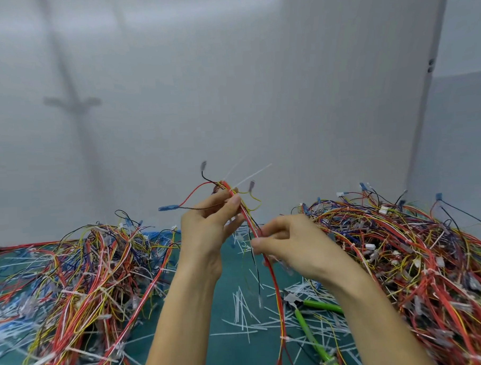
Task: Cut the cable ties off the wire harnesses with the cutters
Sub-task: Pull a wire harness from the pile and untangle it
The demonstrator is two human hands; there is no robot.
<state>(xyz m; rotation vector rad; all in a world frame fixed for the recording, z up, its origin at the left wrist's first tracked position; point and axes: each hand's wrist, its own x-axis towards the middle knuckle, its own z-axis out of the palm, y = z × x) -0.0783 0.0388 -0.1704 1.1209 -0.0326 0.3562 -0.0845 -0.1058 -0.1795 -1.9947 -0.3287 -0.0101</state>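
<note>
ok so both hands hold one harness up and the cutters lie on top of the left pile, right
Not quite. The cutters lie on the mat under the right forearm, not on the left pile; the head view shows this. The left hand and right hand do hold one harness up.

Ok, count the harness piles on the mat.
2: left pile and right pile on the mat; a single harness is held between them. More may lie out of frame.
</note>
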